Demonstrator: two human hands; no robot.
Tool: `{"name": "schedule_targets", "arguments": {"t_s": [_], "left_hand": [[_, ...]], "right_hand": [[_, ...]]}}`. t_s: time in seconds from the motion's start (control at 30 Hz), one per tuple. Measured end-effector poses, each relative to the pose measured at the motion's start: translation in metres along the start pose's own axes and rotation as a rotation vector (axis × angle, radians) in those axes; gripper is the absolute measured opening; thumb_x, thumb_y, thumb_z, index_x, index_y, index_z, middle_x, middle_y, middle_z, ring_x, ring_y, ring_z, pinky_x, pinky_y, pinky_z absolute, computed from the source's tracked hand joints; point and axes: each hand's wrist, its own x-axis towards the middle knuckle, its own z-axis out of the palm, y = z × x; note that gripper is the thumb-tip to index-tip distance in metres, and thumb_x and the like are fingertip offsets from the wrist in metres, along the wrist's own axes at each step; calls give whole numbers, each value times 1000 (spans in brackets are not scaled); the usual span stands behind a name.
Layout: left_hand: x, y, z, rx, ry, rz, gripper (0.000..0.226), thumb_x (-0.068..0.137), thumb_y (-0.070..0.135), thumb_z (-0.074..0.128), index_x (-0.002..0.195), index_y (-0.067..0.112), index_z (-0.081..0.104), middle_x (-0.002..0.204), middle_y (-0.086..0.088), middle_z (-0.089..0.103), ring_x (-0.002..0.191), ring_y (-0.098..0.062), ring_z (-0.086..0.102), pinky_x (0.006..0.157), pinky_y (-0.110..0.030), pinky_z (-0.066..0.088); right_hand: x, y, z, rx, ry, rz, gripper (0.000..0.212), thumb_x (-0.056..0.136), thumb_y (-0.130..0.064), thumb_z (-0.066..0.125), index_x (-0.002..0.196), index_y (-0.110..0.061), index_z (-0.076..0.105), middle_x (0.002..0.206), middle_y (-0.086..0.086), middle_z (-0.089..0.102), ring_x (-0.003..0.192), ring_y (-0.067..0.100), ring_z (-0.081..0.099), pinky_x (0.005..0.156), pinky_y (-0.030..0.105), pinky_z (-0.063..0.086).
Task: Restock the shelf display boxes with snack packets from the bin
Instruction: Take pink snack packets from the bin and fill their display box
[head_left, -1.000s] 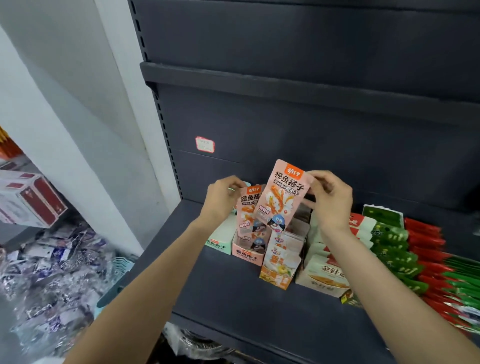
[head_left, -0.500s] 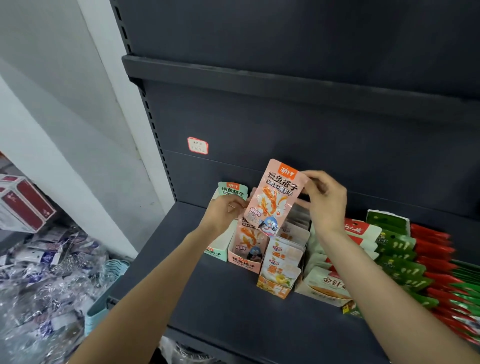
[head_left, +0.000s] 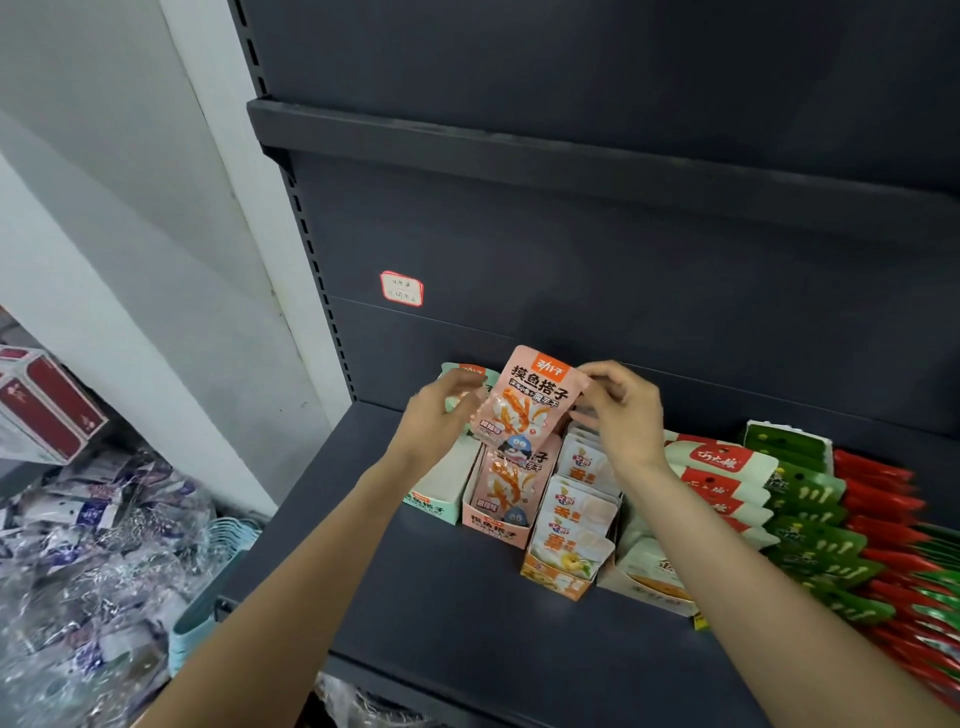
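I see both hands raised over the dark shelf (head_left: 467, 613), holding one pink snack packet (head_left: 530, 400) upright and slightly tilted above the pink display box (head_left: 496, 525). My right hand (head_left: 621, 410) pinches the packet's upper right corner; the fingertips fold over one another, so I cannot make out exactly which ones touch it. My left hand (head_left: 441, 415) is at the packet's left edge, but motion blur smears the fingers and the packet covers their tips, so I cannot tell whether it grips or only steadies. The packet's lower end hides the back of the pink box, where another pink packet stands. The mint display box (head_left: 441, 499) sits just left, half hidden behind my left wrist. To the right, the orange display box (head_left: 558, 579) holds white packets. The red and green packets (head_left: 872, 525) run off the right edge. The bin (head_left: 208, 618) at lower left shows only its pale blue rim beside crinkled plastic bags (head_left: 78, 571).
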Motion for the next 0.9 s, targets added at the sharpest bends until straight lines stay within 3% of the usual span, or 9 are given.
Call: {"name": "schedule_targets", "arguments": {"t_s": [0.23, 0.37, 0.43, 0.53, 0.63, 0.73, 0.9], "left_hand": [[4, 24, -2, -157, -18, 143, 23, 92, 19, 57, 116, 21, 57, 106, 5, 65, 97, -10, 62, 82, -22, 51], [5, 23, 0, -42, 4, 189, 16, 91, 13, 58, 104, 24, 60, 92, 12, 62, 85, 1, 59, 74, -10, 47], [5, 18, 3, 12, 6, 202, 10, 92, 15, 58, 100, 20, 62, 91, 12, 61, 82, 2, 58, 73, -8, 46], [6, 6, 8, 82, -6, 195, 12, 93, 13, 56, 101, 17, 65, 94, 9, 62, 83, -2, 58, 72, -4, 43], [6, -7, 15, 175, -105, 172, 20, 93, 5, 52, 103, 17, 65, 104, 2, 67, 95, -13, 62, 81, -17, 50], [3, -14, 21, 266, -138, 162, 25, 92, 1, 50, 107, 13, 66, 110, -2, 67, 99, -16, 62, 72, -4, 41], [0, -15, 25, 324, -108, 175, 30, 91, 9, 56, 119, 18, 60, 120, -5, 58, 99, -18, 60, 82, -22, 46]], "right_hand": [[1, -3, -8, -68, -41, -45, 28, 93, -4, 54, 84, -28, 66, 92, -8, 69, 90, 12, 67, 72, 34, 59], [-4, 1, -1, -215, -101, -60, 23, 91, -8, 58, 87, -28, 68, 91, -11, 68, 90, 8, 66, 78, 34, 58], [-4, 2, -2, -298, -137, -60, 17, 90, -11, 61, 99, -23, 69, 98, -9, 68, 93, 5, 63, 83, 25, 53], [-5, 4, -10, -489, -189, -60, 27, 89, -17, 63, 117, -19, 63, 117, 0, 62, 110, 13, 57, 89, 19, 40], [-6, 3, -13, -625, -270, -27, 44, 88, -23, 64, 131, -19, 52, 131, 4, 50, 124, 19, 46, 96, 22, 31], [-6, 6, -6, -722, -327, -22, 62, 87, -25, 65, 142, -18, 38, 145, 5, 38, 135, 22, 34, 110, 33, 27], [-13, 20, 3, -888, -395, -24, 72, 89, -28, 62, 149, -18, 23, 157, 1, 16, 146, 18, 7, 117, 35, 13]]}}
